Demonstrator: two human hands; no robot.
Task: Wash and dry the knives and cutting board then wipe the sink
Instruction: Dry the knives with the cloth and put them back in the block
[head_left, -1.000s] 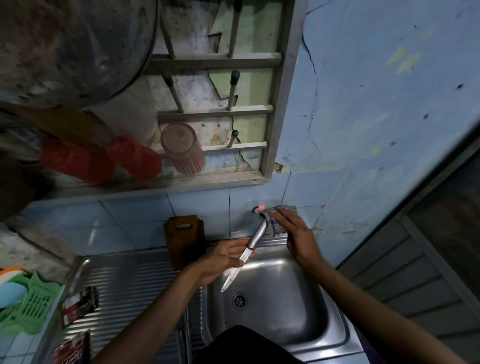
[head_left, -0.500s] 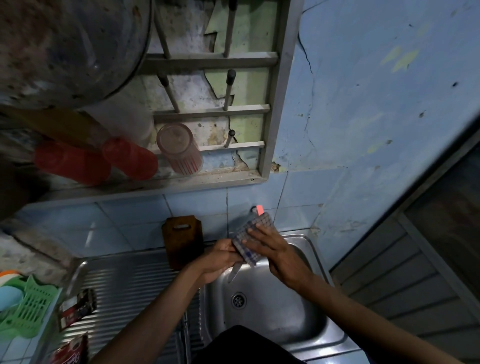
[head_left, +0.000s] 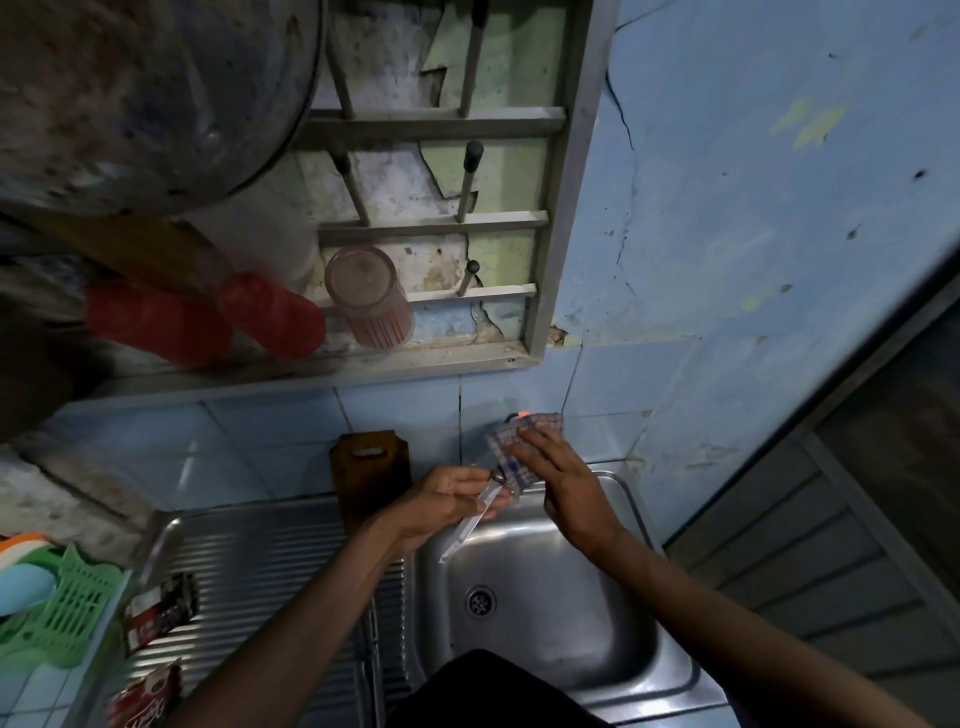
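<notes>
My left hand (head_left: 447, 501) holds a knife (head_left: 467, 527) over the steel sink (head_left: 540, 587), the blade pointing down-left toward the basin. My right hand (head_left: 563, 480) holds a checked cloth (head_left: 511, 449) against the upper part of the knife, fingers fairly straight along the cloth. The knife's handle is hidden under the cloth. A dark wooden cutting board (head_left: 370, 475) leans upright on the tiled wall behind the draining board, just left of my left hand.
A ribbed draining board (head_left: 249, 582) lies left of the basin with printed sachets (head_left: 161, 608) on it. A green plastic basket (head_left: 62, 618) sits at far left. Above, a wall rack (head_left: 431, 223) holds red cups (head_left: 270, 317) and a clear tumbler (head_left: 371, 296). A tap (head_left: 522, 415) is behind the cloth.
My right hand took the cloth from beside the tap and brought it onto the knife; it has now slid up toward the handle end, uncovering the blade.
</notes>
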